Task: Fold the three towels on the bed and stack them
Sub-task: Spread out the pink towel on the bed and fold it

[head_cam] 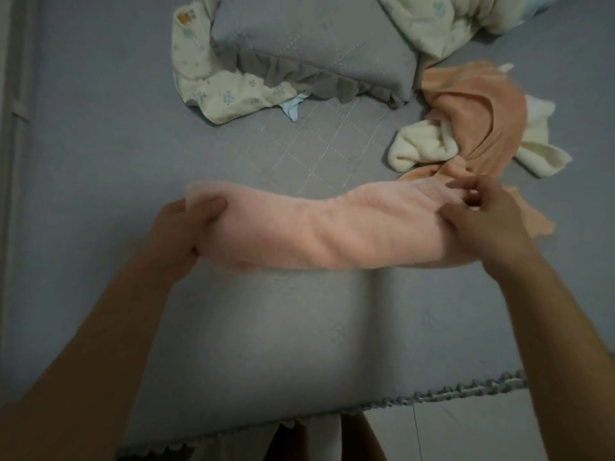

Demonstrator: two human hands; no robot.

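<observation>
Pink terry cloth fills both of my grips: the long pale pink towel (pixel 332 227) hangs stretched between my hands above the grey quilted bed (pixel 299 327), folded lengthwise into a thick band. My left hand (pixel 181 234) clutches its left end, thumb on top and fingers curled under. My right hand (pixel 482 217) pinches the right end, fingertips gathering the far corner.

Just beyond my right hand lies a crumpled orange towel (pixel 482 114), tangled with a cream-coloured towel (pixel 419 148) whose ends stick out on both sides of it; neither is folded. The orange one's near corner reaches under my right hand.

Farther back sits a grey frilled pillow (pixel 309 44), with a pale patterned blanket (pixel 213 91) wrapped around its left side and another bunched at the top right. The bed's scalloped edge (pixel 432 397) runs near my body, with tiled floor (pixel 466 430) beyond it.
</observation>
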